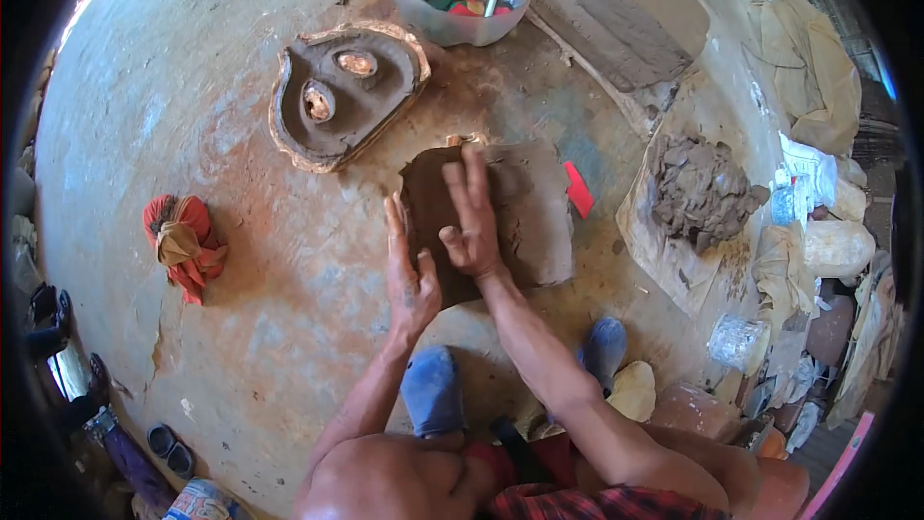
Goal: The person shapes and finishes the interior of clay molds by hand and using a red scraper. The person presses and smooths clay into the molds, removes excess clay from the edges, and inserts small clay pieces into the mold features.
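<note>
A flat slab of wet brown clay [539, 212] lies on the floor in front of me, darker on its left part and lighter on its right. My right hand [472, 226] rests on the dark part, fingers stretched out and thumb apart. Along the slab's left edge stands my left hand [412, 281], turned on its side with straight fingers, gripping nothing. Just right of the slab is a flat red scraper [578, 189]. Beyond my hands sits a rounded mould [371, 130] lined with clay, with two raised oval openings inside.
A clear plastic bowl [412, 14] of tools stands at the far side. Right of it is a large clay block [626, 14]; nearer, a lumpy clay heap [701, 191] lies on cloth. A red cloth bundle [188, 241] sits left. Bags and plastic containers [837, 248] crowd the right.
</note>
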A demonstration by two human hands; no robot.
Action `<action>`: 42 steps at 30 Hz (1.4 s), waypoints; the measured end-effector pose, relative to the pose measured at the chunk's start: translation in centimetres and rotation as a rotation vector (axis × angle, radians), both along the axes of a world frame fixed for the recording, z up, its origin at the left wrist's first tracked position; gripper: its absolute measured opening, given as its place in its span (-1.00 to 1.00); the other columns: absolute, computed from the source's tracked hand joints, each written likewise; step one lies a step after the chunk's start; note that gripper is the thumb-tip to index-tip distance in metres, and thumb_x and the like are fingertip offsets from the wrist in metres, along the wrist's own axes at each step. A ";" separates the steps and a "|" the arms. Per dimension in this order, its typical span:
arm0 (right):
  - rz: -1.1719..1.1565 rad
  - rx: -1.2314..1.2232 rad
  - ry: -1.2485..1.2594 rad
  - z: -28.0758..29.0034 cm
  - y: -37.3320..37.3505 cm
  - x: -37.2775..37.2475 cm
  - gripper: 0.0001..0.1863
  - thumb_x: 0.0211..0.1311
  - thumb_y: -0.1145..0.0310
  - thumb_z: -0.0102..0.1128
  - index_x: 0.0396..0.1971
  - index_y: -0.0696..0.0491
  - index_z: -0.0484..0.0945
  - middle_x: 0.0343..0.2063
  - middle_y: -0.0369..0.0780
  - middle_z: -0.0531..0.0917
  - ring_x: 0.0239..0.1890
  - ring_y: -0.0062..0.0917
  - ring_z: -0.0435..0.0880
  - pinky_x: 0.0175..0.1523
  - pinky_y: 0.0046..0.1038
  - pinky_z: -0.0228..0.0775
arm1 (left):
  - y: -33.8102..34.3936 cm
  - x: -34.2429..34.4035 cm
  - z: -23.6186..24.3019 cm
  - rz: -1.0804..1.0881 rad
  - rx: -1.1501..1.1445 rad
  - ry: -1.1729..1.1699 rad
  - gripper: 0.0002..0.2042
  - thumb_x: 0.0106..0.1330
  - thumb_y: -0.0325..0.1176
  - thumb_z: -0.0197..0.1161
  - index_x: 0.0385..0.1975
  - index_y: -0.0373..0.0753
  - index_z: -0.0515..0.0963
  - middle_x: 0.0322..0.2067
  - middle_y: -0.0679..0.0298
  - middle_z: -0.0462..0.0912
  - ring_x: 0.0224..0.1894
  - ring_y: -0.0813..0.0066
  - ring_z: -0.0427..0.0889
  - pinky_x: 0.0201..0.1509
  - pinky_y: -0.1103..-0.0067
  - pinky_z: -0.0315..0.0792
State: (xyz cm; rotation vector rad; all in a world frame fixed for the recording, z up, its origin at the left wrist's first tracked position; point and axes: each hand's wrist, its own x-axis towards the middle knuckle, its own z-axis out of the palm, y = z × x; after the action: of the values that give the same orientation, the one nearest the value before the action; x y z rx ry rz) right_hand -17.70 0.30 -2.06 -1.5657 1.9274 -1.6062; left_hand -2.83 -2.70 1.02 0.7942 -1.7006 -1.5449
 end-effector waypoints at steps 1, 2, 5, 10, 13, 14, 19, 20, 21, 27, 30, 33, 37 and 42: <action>-0.020 0.003 0.046 0.2 -0.2 0.2 -0.03 0.53 -0.41 -0.25 0.64 0.03 0.04 0.62 0.12 -0.02 0.64 0.13 -0.06 0.65 0.05 -0.19 | -0.4 0.2 0.0 0.010 -0.004 -0.089 -0.13 0.29 -0.74 -0.16 0.66 -0.31 -0.27 0.64 -0.17 -0.13 0.68 0.08 -0.08 0.70 0.35 -0.13; -0.039 0.006 0.091 0.4 -0.2 0.2 -0.07 0.55 -0.38 -0.26 0.64 0.02 0.05 0.61 0.13 0.01 0.63 0.14 -0.02 0.64 0.08 -0.16 | -0.6 0.3 -0.2 0.007 0.005 -0.084 -0.13 0.29 -0.74 -0.16 0.66 -0.31 -0.27 0.64 -0.17 -0.13 0.68 0.08 -0.08 0.70 0.35 -0.13; -0.195 -0.092 0.282 1.9 1.2 1.0 -0.24 0.54 -0.16 0.01 0.52 0.04 0.29 0.47 0.07 0.32 0.51 0.05 0.27 0.53 0.07 0.08 | -1.2 0.2 0.6 -0.050 -0.005 -0.104 -0.11 0.26 -0.74 -0.14 0.65 -0.33 -0.27 0.63 -0.17 -0.06 0.66 0.08 0.02 0.69 0.32 -0.09; -0.359 0.149 0.491 0.0 1.3 3.1 -0.55 0.46 0.29 0.17 0.30 0.02 0.53 0.27 -0.11 0.56 0.28 -0.10 0.52 0.33 -0.02 0.26 | -1.8 1.7 -1.5 -0.043 -0.343 -0.464 -0.06 0.28 -0.68 0.02 0.66 -0.28 -0.31 0.62 -0.12 0.01 0.64 0.12 0.08 0.68 0.33 -0.02; -0.416 0.047 0.511 2.4 0.5 5.1 -0.56 0.41 0.32 0.23 0.26 -0.01 0.55 0.23 -0.16 0.58 0.26 -0.16 0.53 0.33 -0.06 0.24 | -2.4 3.0 -1.4 -0.020 0.218 0.022 -0.14 0.45 -0.54 0.05 0.68 -0.19 -0.28 0.63 -0.06 0.00 0.65 0.09 0.04 0.69 0.32 -0.07; -0.394 -0.046 0.549 2.8 0.5 5.7 -0.53 0.39 0.33 0.26 0.28 -0.01 0.53 0.23 -0.18 0.58 0.27 -0.18 0.52 0.34 -0.07 0.22 | -2.5 3.5 -2.0 -0.011 0.222 0.012 -0.14 0.45 -0.54 0.05 0.68 -0.19 -0.28 0.63 -0.06 0.00 0.65 0.09 0.04 0.69 0.32 -0.07; -0.466 0.286 0.526 0.5 0.2 4.7 -0.47 0.41 0.34 0.27 0.34 0.06 0.46 0.31 -0.09 0.50 0.33 -0.13 0.48 0.40 -0.04 0.20 | -2.7 0.9 -2.3 0.043 0.390 0.187 -0.36 0.74 -0.09 -0.21 0.65 -0.26 -0.14 0.60 -0.01 0.09 0.63 0.15 0.10 0.68 0.35 -0.03; -0.459 0.284 0.525 0.6 0.1 5.1 -0.47 0.41 0.34 0.27 0.34 0.06 0.46 0.31 -0.09 0.50 0.33 -0.13 0.48 0.40 -0.04 0.20 | -2.8 0.9 -2.5 0.045 0.416 0.140 -0.38 0.74 -0.08 -0.23 0.63 -0.28 -0.08 0.59 -0.01 0.13 0.63 0.16 0.10 0.68 0.36 -0.03; -0.406 0.149 0.385 1.4 -0.4 5.5 -0.45 0.44 0.30 0.26 0.37 0.10 0.42 0.35 -0.04 0.46 0.39 -0.07 0.43 0.45 -0.03 0.17 | -3.1 1.4 -2.7 0.061 0.436 0.084 -0.40 0.74 -0.07 -0.25 0.62 -0.30 -0.01 0.58 0.00 0.16 0.62 0.17 0.11 0.68 0.36 -0.03; -0.071 -0.180 0.041 6.7 -2.5 6.0 -0.03 0.55 -0.32 -0.14 0.57 0.25 0.07 0.58 0.19 0.04 0.64 0.04 0.00 0.64 0.00 -0.13 | 0.2 4.5 -6.0 0.134 0.476 -0.119 -0.38 0.72 0.06 -0.20 0.43 -0.38 0.37 0.38 0.05 0.46 0.43 0.25 0.40 0.54 0.36 0.23; -0.019 0.023 -0.078 -0.3 -3.1 5.3 0.08 0.45 -0.49 -0.18 0.66 0.04 -0.10 0.63 0.17 -0.20 0.66 0.16 -0.25 0.65 0.11 -0.31 | 1.7 3.0 -7.7 0.114 0.555 -0.068 -0.38 0.72 0.06 -0.23 0.42 -0.38 0.39 0.36 0.05 0.47 0.39 0.26 0.44 0.49 0.36 0.29; 0.000 -0.013 -0.214 1.4 -3.8 6.5 0.24 0.29 -0.64 -0.15 0.67 0.00 -0.17 0.64 0.14 -0.30 0.66 0.16 -0.31 0.65 0.13 -0.35 | 1.4 5.4 -9.5 0.154 0.741 0.044 -0.40 0.73 0.02 -0.25 0.43 -0.37 0.39 0.30 0.04 0.51 0.32 0.31 0.49 0.42 0.39 0.36; -0.051 -0.241 -0.021 5.8 -6.8 5.7 0.25 0.24 -0.69 -0.17 0.68 -0.09 -0.15 0.64 0.12 -0.23 0.65 0.21 -0.30 0.61 0.28 -0.40 | 1.1 6.5 -10.2 0.152 0.181 -0.328 -0.43 0.73 0.00 -0.20 0.39 -0.39 0.42 0.16 0.02 0.62 0.23 0.26 0.54 0.36 0.41 0.38; -0.387 0.199 0.143 -1.7 -5.8 3.1 0.31 0.19 -0.73 -0.19 0.68 -0.02 -0.17 0.65 0.09 -0.20 0.67 0.14 -0.28 0.57 0.35 -0.44 | 1.3 2.9 -10.2 0.232 0.651 -0.034 -0.51 0.69 -0.05 0.02 0.39 -0.31 0.42 0.19 0.17 0.60 0.22 0.35 0.56 0.29 0.39 0.49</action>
State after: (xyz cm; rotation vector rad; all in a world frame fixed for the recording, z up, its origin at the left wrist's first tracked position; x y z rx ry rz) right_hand -14.57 -5.50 -3.77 -1.3207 2.5039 -1.3995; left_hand 0.12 -1.42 -9.18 1.2929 -1.0637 -1.9373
